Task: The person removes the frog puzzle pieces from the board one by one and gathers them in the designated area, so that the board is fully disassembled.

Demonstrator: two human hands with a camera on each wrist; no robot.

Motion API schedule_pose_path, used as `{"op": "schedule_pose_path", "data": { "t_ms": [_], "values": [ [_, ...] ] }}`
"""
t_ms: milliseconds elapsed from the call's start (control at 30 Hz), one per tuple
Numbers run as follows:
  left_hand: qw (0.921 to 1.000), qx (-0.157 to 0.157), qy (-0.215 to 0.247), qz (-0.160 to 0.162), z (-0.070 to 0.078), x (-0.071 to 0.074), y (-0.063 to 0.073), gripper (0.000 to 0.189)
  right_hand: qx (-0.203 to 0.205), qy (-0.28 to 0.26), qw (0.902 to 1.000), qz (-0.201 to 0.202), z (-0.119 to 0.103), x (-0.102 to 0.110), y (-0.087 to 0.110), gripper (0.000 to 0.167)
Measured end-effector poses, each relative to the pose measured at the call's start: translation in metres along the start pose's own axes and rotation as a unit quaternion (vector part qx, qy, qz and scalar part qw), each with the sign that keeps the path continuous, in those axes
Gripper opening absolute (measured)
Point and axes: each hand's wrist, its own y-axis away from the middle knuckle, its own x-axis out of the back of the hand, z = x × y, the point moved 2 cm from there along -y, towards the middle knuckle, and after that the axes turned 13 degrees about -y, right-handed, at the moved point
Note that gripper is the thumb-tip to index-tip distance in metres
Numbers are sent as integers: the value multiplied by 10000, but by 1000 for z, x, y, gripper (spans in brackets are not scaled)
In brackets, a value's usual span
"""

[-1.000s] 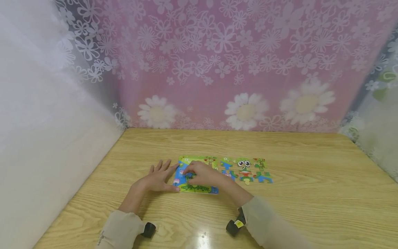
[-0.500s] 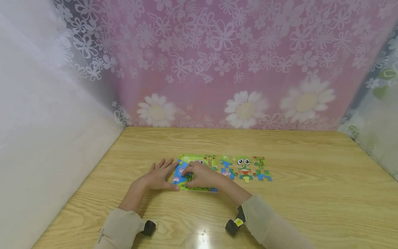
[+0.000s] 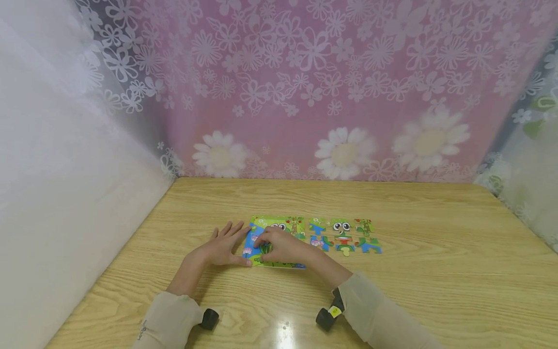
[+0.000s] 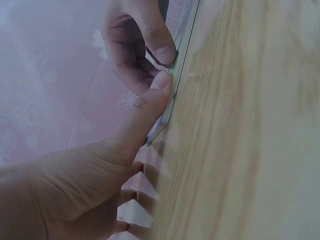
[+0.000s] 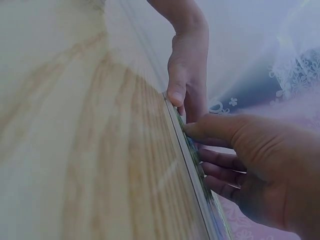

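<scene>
A jigsaw puzzle board with a frog picture lies flat on the table. My left hand is spread at its left side, the thumb on the near left corner and the fingers straight along the table. My right hand arches over the board and covers its middle. Its thumb and forefinger pinch a green puzzle piece at the board's left part, low on the surface. In the left wrist view, the right fingertips meet the board close to the left thumb. The right palm hides most of the piece.
Right of the board lie several loose puzzle pieces, among them one with the frog's eyes and a blue-and-green one. The wooden table ends at a pink flowered curtain. A white cloth wall stands at left.
The head view has tilted slightly over the first half second, shifting the scene up a little. The right hand has drawn slightly nearer, uncovering the frog's printed eyes. The left hand stays put.
</scene>
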Motion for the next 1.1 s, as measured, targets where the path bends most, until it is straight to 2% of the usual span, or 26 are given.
{"op": "schedule_pose_path", "data": {
  "t_ms": [533, 933, 1100],
  "values": [
    [10000, 27, 27, 18, 4, 4, 3, 98, 128, -433, 9984, 353, 1, 0, -1, 18],
    [10000, 37, 52, 33, 4, 5, 4, 97, 233, -271, 9971, 667, 3, -4, -2, 15],
    [10000, 57, 26, -2, 3, 3, 3, 98, 44, -280, 9970, 720, 3, -5, -1, 15]
  ]
}}
